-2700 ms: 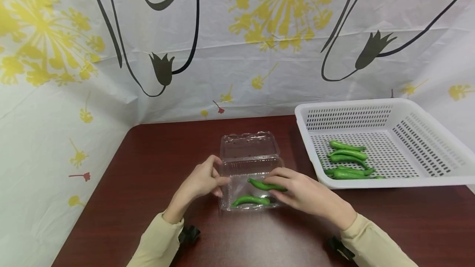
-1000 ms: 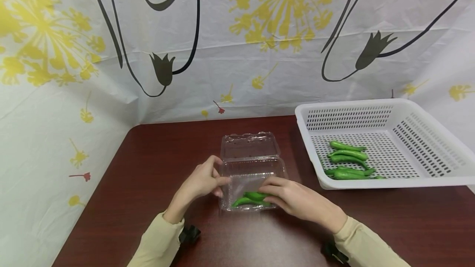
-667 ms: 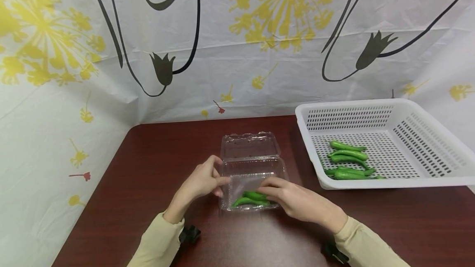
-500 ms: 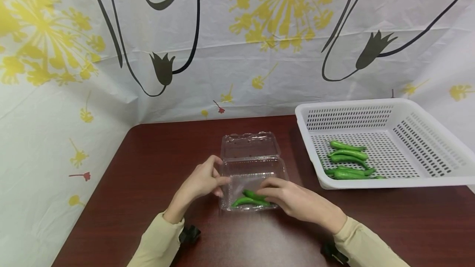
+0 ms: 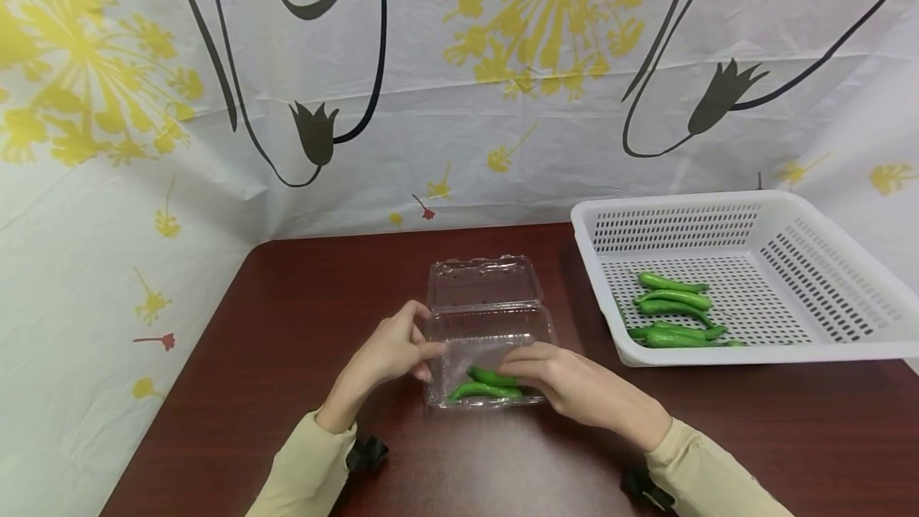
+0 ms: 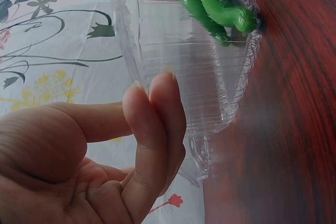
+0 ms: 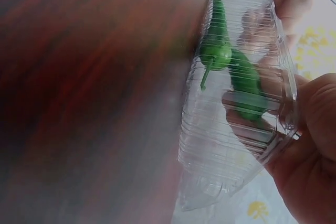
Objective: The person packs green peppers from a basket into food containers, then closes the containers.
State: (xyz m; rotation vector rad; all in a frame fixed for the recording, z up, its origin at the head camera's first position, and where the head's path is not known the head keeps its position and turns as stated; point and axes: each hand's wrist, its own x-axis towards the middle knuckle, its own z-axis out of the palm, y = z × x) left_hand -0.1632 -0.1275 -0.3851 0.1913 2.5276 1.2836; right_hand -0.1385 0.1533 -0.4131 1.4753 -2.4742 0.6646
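A hinged clear plastic clamshell container (image 5: 495, 325) stands with its lid (image 5: 484, 284) laid back, away from the person. My left hand (image 5: 391, 348) grips its left rim, thumb over the edge and fingers outside the wall. My right hand (image 5: 574, 383) reaches inside over the right rim and pinches a green chili pepper (image 5: 490, 376) by its right end. A second green chili pepper (image 5: 477, 392) lies along the near wall, just in front of the pinched one. Through the ribbed plastic, the right wrist view shows the pinched pepper (image 7: 245, 85) beside the fingers.
At the right stands a white perforated plastic basket (image 5: 826, 290) with several green chili peppers (image 5: 671, 296) at its left side. The dark red-brown table (image 5: 323, 286) meets a white patterned sheet (image 5: 459, 142) at the back. Black straps (image 5: 368, 453) sit at both wrists.
My right hand has lowered the pinched pepper into the container and moved slightly left, bringing it alongside the lying pepper; lately its left end has tilted upward a little. The left hand stays put.
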